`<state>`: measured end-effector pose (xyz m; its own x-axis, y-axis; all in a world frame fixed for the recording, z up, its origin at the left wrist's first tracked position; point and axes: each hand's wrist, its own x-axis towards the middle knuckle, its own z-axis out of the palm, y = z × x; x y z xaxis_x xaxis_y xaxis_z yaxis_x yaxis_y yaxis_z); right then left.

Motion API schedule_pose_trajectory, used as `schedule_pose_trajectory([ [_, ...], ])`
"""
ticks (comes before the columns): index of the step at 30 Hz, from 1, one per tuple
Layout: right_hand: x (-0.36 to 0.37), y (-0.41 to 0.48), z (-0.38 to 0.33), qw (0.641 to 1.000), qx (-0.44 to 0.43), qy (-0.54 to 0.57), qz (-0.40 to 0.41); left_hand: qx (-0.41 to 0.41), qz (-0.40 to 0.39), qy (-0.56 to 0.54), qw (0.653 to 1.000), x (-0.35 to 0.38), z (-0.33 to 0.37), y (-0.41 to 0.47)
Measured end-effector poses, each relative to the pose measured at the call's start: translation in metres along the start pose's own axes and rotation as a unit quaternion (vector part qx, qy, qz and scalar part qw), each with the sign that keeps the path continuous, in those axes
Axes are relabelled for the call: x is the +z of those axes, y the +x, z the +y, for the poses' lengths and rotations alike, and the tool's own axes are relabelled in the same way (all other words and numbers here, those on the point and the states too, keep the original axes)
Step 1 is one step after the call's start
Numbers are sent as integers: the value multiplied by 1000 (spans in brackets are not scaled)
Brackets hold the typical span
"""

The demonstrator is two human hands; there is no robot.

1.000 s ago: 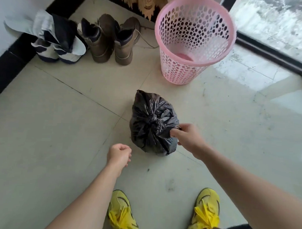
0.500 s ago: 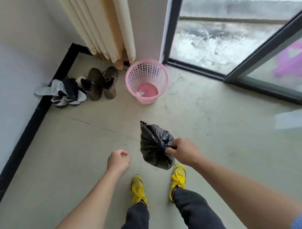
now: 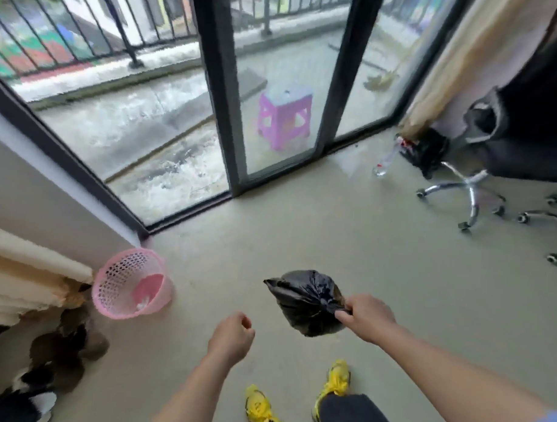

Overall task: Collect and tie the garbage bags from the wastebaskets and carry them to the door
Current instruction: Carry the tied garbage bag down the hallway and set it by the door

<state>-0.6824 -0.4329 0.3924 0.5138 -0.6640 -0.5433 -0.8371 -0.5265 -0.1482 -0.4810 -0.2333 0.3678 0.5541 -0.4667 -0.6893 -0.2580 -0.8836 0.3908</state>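
There are 2 hands: the right hand (image 3: 366, 316) and the left hand (image 3: 231, 337). 2 black garbage bags show, the held bag (image 3: 304, 301) and the corner bag (image 3: 426, 151). 1 pink wastebasket (image 3: 131, 284), 1 purple stool (image 3: 285, 116), 1 plastic bottle (image 3: 387, 159), 2 yellow shoes (image 3: 336, 381).

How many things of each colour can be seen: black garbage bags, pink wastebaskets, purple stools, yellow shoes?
Black garbage bags: 2, one held by the right hand at its tied neck, one by the office chair
Pink wastebaskets: 1
Purple stools: 1
Yellow shoes: 2
Total: 6
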Motion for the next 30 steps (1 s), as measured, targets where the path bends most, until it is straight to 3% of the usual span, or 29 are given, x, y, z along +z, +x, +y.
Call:
schedule_pose_trajectory([
  [8, -50, -89, 192, 960, 195, 151, 134, 182, -43, 201, 961, 61, 203, -29],
  [16, -61, -192, 411, 899, 315, 220, 212, 351, -78, 294, 886, 217, 427, -88],
  [22, -61, -268, 560, 822, 420, 223, 313, 446, -136, 349, 813, 343, 573, -147],
  [30, -32, -339, 763, 691, 589, 249, 338, 553, -195, 419, 693, 545, 769, -201],
])
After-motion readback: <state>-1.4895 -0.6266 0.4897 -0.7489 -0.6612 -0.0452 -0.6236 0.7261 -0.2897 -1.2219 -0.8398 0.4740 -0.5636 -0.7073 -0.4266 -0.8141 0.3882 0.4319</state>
